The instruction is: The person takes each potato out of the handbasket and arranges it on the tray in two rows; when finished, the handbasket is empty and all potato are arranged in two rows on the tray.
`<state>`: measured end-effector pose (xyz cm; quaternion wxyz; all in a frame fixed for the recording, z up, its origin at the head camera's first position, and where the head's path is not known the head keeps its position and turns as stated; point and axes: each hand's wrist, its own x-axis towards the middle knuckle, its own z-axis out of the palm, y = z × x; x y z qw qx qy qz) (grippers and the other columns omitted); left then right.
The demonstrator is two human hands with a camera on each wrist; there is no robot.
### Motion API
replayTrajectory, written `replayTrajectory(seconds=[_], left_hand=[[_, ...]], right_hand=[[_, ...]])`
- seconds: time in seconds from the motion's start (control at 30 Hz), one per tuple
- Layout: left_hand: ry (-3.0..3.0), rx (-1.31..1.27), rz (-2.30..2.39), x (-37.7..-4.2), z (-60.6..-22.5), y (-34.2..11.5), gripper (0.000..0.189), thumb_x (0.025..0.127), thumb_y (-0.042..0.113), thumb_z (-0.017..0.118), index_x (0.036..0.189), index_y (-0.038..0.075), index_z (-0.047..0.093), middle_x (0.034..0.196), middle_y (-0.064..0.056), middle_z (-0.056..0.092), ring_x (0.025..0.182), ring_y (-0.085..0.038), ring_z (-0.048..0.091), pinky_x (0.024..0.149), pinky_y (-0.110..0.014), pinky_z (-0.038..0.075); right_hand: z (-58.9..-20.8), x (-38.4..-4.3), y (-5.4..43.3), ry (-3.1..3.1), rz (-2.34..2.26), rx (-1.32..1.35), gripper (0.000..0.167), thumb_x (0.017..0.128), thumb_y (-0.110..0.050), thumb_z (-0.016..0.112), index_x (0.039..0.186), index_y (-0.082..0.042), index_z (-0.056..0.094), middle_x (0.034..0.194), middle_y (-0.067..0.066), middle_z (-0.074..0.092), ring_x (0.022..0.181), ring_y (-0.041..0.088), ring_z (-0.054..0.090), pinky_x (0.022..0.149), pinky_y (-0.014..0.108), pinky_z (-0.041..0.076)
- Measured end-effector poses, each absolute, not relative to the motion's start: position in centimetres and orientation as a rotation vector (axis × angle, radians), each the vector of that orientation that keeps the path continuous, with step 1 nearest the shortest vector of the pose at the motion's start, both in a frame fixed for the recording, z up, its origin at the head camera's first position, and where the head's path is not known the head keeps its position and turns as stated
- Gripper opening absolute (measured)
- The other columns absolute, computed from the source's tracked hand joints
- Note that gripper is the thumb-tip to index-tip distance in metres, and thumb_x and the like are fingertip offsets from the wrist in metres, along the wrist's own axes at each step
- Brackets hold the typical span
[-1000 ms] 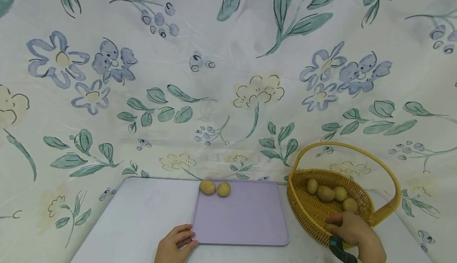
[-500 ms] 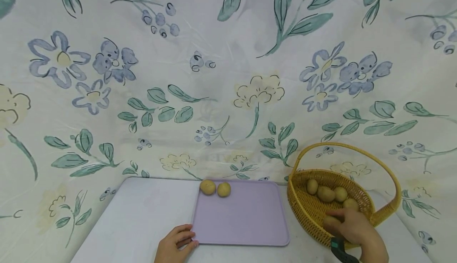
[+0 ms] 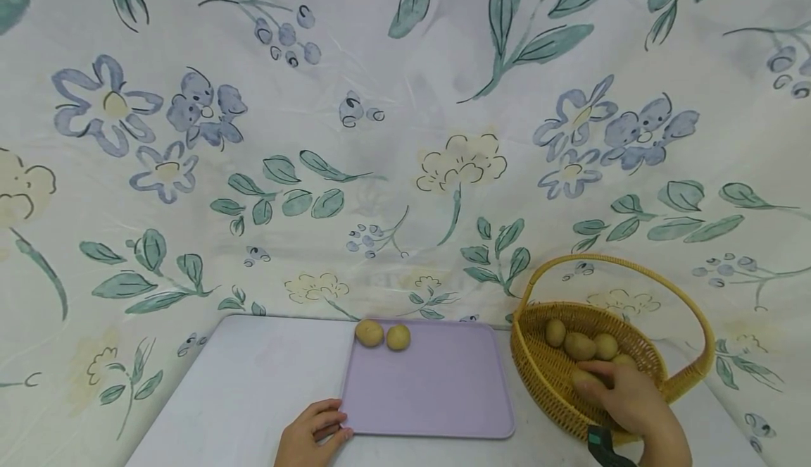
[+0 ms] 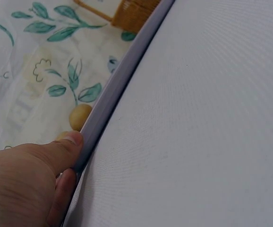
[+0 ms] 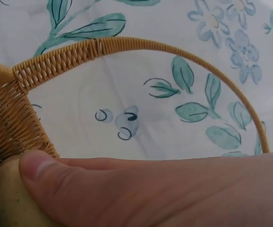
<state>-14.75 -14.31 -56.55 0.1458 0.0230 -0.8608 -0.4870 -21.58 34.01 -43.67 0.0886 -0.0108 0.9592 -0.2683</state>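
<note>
A lilac tray point(image 3: 437, 389) lies on the white table, two potatoes point(image 3: 369, 333) at its far left corner. My left hand point(image 3: 312, 433) holds the tray's near left corner; in the left wrist view its thumb point(image 4: 72, 138) lies against the rim. Over on the right, my right hand point(image 3: 633, 396) reaches into a wicker basket point(image 3: 538, 375) and grips a potato point(image 3: 586, 384) between thumb and fingers. The right wrist view has this potato point(image 5: 13, 198) under the thumb, with its lower part out of frame. Several other potatoes point(image 3: 579, 346) lie toward the basket's far side.
The basket's tall arched handle point(image 3: 608, 258) rises over the basket, beyond the right hand. Left of the tray is the white tabletop point(image 3: 253, 382). A floral cloth point(image 3: 393, 129) hangs behind the table.
My right hand has closed on a potato in the basket and shifted slightly, its fingers now covering part of the nearest other potato. My left hand has stayed at the tray corner.
</note>
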Motion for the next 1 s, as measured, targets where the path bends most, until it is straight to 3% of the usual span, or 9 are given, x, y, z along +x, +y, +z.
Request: replayTrajectory(seconds=[0.2,0.33,0.43,0.53,0.7,0.9,1.0], left_hand=[[-2.453,0.049,-1.401,-14.8,-56.7,-14.3,0.020,0.070,0.003,0.091,0.085,0.007,0.079,0.108,-0.006,0.074,0.089,0.006,0.068,0.076,-0.010,0.062],[-2.430,0.031,-1.387,-14.8,-56.7,-14.3,0.020,0.069,0.001,0.091,0.084,0.007,0.078,0.107,-0.006,0.074,0.088,0.008,0.067,0.075,-0.009,0.062],[-2.418,0.018,-1.376,-14.8,-56.8,-14.3,0.021,0.068,0.001,0.091,0.083,0.008,0.078,0.106,-0.006,0.074,0.088,0.010,0.065,0.074,-0.009,0.062],[-2.419,0.018,-1.375,-14.8,-56.8,-14.3,0.021,0.068,0.001,0.091,0.083,0.008,0.078,0.106,-0.006,0.074,0.088,0.011,0.065,0.074,-0.008,0.062],[-2.447,0.042,-1.412,-14.7,-56.7,-14.3,0.020,0.070,0.003,0.091,0.085,0.006,0.078,0.108,-0.006,0.073,0.089,0.006,0.068,0.076,-0.009,0.062],[-2.483,0.052,-1.442,-14.6,-56.2,-14.4,0.021,0.072,0.005,0.090,0.089,0.001,0.078,0.110,-0.008,0.073,0.092,-0.016,0.075,0.078,-0.012,0.063],[-2.495,0.055,-1.451,-14.5,-56.0,-14.4,0.021,0.073,0.005,0.090,0.089,0.000,0.078,0.111,-0.008,0.073,0.093,-0.020,0.075,0.078,-0.012,0.063]], right_hand=[[-43.5,-21.6,33.7,2.910,-0.853,-0.077,0.046,0.098,-0.036,0.069,0.130,-0.003,0.068,0.127,0.022,0.070,0.113,0.044,0.065,0.094,0.064,0.057],[-43.3,-21.5,33.3,2.949,-0.862,-0.088,0.048,0.097,-0.038,0.070,0.130,-0.002,0.068,0.118,0.019,0.074,0.102,0.029,0.066,0.093,0.061,0.058],[-43.2,-21.5,32.9,2.964,-0.862,-0.082,0.050,0.097,-0.038,0.070,0.131,-0.001,0.067,0.108,0.015,0.076,0.098,0.026,0.065,0.094,0.060,0.058],[-43.1,-21.5,32.6,2.980,-0.855,-0.083,0.050,0.098,-0.038,0.069,0.132,-0.002,0.067,0.106,0.016,0.076,0.100,0.033,0.067,0.095,0.062,0.057],[-43.0,-21.4,32.1,3.028,-0.851,-0.105,0.048,0.099,-0.039,0.067,0.134,-0.005,0.066,0.123,0.029,0.069,0.119,0.055,0.059,0.097,0.069,0.053],[-43.0,-21.5,31.4,3.073,-0.862,-0.126,0.047,0.098,-0.037,0.069,0.133,-0.005,0.067,0.121,0.029,0.070,0.117,0.057,0.059,0.096,0.070,0.053],[-42.9,-21.7,31.0,3.080,-0.836,-0.104,0.048,0.098,-0.038,0.068,0.134,-0.006,0.066,0.123,0.031,0.069,0.119,0.062,0.054,0.098,0.073,0.050]])
